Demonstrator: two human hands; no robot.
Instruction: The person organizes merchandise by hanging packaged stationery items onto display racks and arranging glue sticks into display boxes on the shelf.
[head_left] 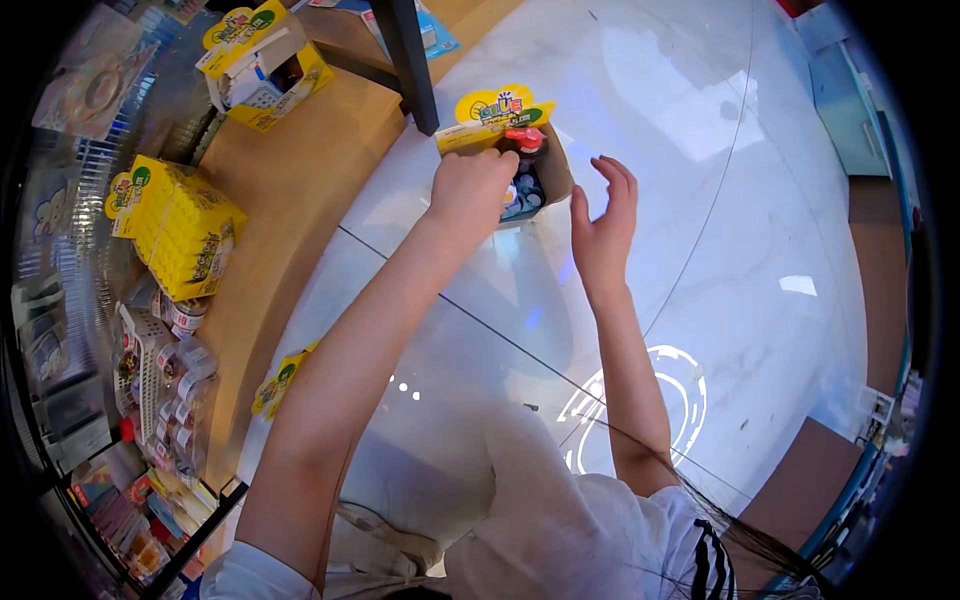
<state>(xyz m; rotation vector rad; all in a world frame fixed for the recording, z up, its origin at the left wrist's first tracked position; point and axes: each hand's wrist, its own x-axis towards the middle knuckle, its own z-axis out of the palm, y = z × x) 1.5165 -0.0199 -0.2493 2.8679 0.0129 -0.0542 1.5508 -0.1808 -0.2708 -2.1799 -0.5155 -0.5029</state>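
A small display carton (559, 178) with a yellow header card stands on the glossy floor ahead of me. Inside it are a red-capped bottle (526, 140) and several small pieces with pale bluish round tops (522, 195). My left hand (475, 187) reaches over the carton's left side, its fingers curled at the contents beside the red cap. What those fingers hold, if anything, is hidden. Just right of the carton, my right hand (606, 220) is raised with thumb and fingers apart, and nothing is in it.
A wooden shelf (290, 190) runs along the left, bearing a yellow carton of yellow tubes (185, 230), another open yellow carton (265, 75) and a white basket (145, 365) by clear jars. A dark post (405, 60) stands behind the floor carton. Another yellow carton (280, 380) is partly behind my left arm.
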